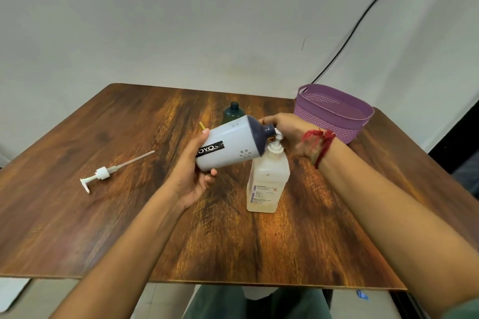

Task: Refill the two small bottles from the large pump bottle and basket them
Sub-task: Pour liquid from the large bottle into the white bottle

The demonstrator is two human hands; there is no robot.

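My left hand (193, 176) grips the base of a white small bottle (230, 144) with a dark blue neck, tilted on its side so its mouth points right at the pump spout. The large pump bottle (267, 181), translucent with a white pump, stands upright on the wooden table (129, 228). My right hand (287, 129) is on the pump head behind the white bottle's neck; its fingers are partly hidden. A dark green small bottle (233, 111) without a cap stands behind them. The purple basket (334, 114) stands at the back right.
A loose white pump with its long tube (108, 172) lies on the table's left side. A small yellow stick (202, 125) lies near the green bottle. A black cable (363, 18) runs down the white backdrop behind the basket.
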